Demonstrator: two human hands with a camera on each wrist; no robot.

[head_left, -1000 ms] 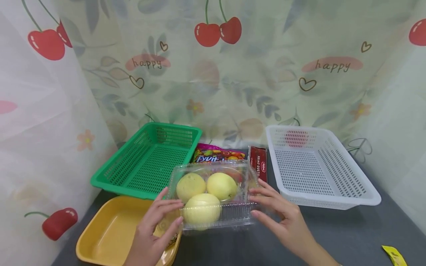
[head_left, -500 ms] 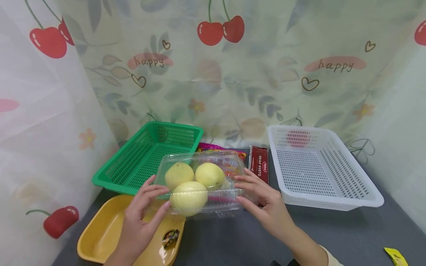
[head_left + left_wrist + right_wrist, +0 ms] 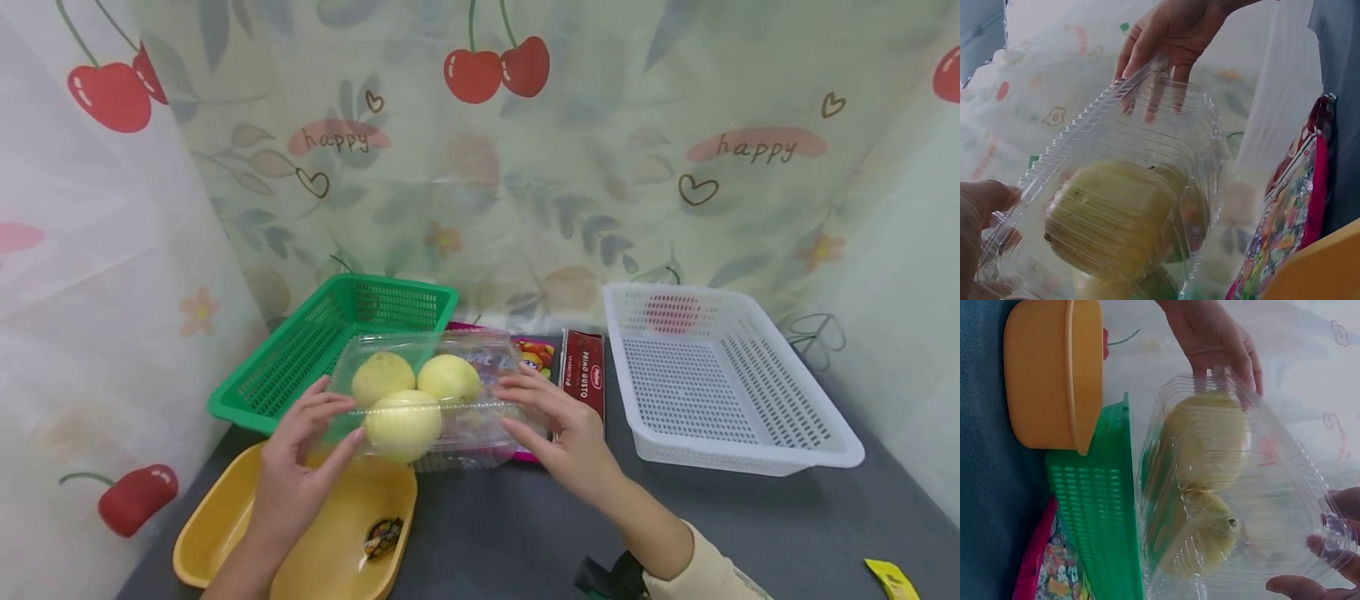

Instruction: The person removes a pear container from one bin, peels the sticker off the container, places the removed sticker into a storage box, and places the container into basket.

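Note:
A clear plastic clamshell box (image 3: 450, 417) holding three yellow-green fruits (image 3: 402, 423) is lifted off the table, between the green basket (image 3: 300, 371) and the yellow tray (image 3: 225, 525). My left hand (image 3: 303, 454) grips its left end and my right hand (image 3: 551, 421) grips its right end. In the left wrist view the box (image 3: 1147, 187) fills the frame, with a fruit (image 3: 1113, 219) inside. The right wrist view shows the box (image 3: 1229, 487) beside the green basket (image 3: 1100, 506).
An empty white basket (image 3: 720, 375) stands at the right. A colourful candy bag (image 3: 534, 354) and a red packet (image 3: 585, 371) lie behind the box. The yellow tray holds a small wrapped item (image 3: 382, 536). A yellow scrap (image 3: 892, 577) lies at the front right.
Both hands have carried the box up and to the left, from the middle of the table to above the yellow tray's far edge, nearer the green basket.

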